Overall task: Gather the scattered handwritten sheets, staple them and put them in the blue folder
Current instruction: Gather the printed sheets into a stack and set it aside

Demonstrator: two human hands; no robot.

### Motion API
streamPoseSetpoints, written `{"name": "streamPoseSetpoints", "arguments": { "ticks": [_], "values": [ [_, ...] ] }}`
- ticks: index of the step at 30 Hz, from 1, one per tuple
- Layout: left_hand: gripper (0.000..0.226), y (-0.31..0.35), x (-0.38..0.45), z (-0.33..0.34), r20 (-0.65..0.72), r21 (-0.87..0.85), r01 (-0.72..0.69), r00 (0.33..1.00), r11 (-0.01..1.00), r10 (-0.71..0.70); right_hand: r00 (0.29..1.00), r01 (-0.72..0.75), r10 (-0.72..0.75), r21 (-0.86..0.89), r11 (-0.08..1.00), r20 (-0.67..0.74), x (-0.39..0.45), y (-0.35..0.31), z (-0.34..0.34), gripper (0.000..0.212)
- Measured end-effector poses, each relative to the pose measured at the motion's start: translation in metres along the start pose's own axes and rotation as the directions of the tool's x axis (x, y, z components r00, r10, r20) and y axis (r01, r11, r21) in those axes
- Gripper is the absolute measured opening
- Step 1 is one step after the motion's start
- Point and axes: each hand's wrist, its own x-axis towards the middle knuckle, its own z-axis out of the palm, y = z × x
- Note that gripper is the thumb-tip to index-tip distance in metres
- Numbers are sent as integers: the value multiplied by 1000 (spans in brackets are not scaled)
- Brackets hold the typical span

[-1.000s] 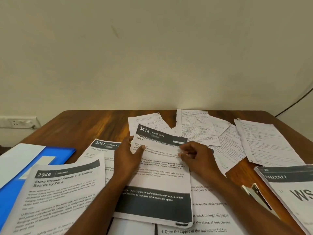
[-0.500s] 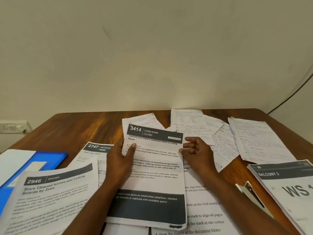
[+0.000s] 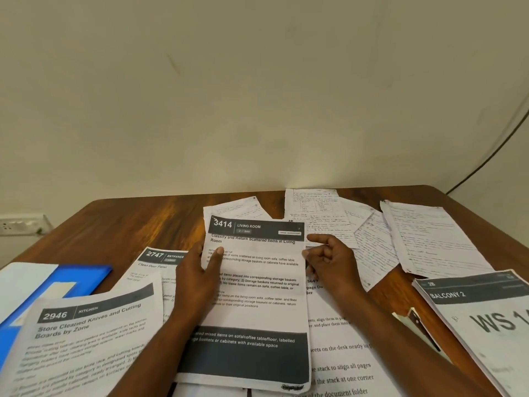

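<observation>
Table: brown wooden tabletop (image 3: pixel 137 222) set against a plain cream wall (image 3: pixel 257 96), strewn with paper.
My left hand (image 3: pixel 197 279): it grips the left edge of the printed "3414 Living Room" sheet (image 3: pixel 257 319), thumb lying on the printed face, fingers under the page.
My right hand (image 3: pixel 332 265): it sits just beside the right edge of that same sheet, index finger stretched out toward the top corner, the other fingers loosely curled; I cannot tell whether it touches the paper, and it holds nothing I can see.
Handwritten sheets (image 3: pixel 317 216): several lined pages fanned along the far side of the table, overlapping each other behind and to the right of my hands; the rightmost handwritten page (image 3: pixel 432 239) lies slanted near the table's right edge, and one more handwritten corner (image 3: pixel 237 207) peeks out behind the top of the 3414 sheet.
Blue folder (image 3: pixel 83 279): flat at the left edge of the table, partly covered by a white page (image 3: pixel 23 282) and by the "2946 Kitchen" sheet (image 3: pixel 86 345).
Other printouts: a "2747 Entrance" sheet (image 3: pixel 154 265) under my left wrist, a "Balcony 2" stack (image 3: pixel 481 319) at the near right, and an instruction page (image 3: pixel 343 365) beneath the 3414 sheet.
Wall fittings: a white socket plate (image 3: pixel 20 224) at the left, a dark cable (image 3: pixel 492 153) running up the right.
</observation>
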Motion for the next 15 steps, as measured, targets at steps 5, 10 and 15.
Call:
{"name": "streamPoseSetpoints", "arguments": {
  "ticks": [5,10,15],
  "values": [
    [28,0,-1,-1,-8,22,-10,1000,1000,10,998,-64,63,56,996,7,1,-5,-2,32],
    [32,-3,0,-2,4,38,5,1000,999,-5,998,-10,16,-122,992,54,14,-32,-25,32],
    [41,-7,2,-2,17,60,45,999,997,-46,995,13,14,-274,962,96,19,-46,-52,27]
  ]
}}
